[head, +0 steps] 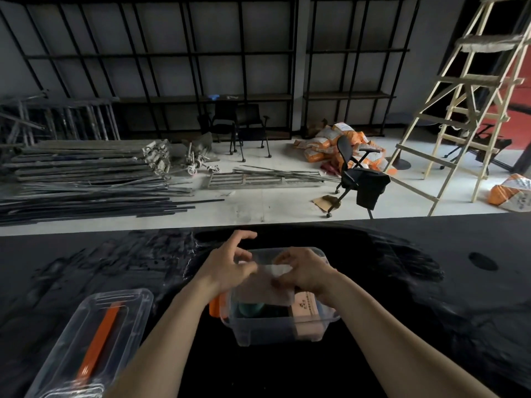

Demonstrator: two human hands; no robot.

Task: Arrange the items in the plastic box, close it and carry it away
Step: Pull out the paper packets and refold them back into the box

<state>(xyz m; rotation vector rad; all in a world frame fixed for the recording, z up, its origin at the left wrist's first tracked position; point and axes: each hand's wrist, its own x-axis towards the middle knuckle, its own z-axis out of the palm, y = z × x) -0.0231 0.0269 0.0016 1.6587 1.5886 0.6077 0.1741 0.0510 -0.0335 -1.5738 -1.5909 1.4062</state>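
Your right hand (304,275) and left hand (230,268) meet over the open plastic box (275,326), both pinched on a pale, translucent packet (267,291); motion blur hides exact finger contact, and your left index and thumb splay free beyond it. Below your palms: a tan printed carton (306,308) under the right wrist, a teal object (251,308) under the left. An orange latch (215,307) sits just outside your left wrist. Lower the packet flat onto those items, keeping it under the rim so the lid can seat. The lid (94,340), with its orange handle (99,343), lies well to your left on the black table (431,311); reach for it only once both hands are free.
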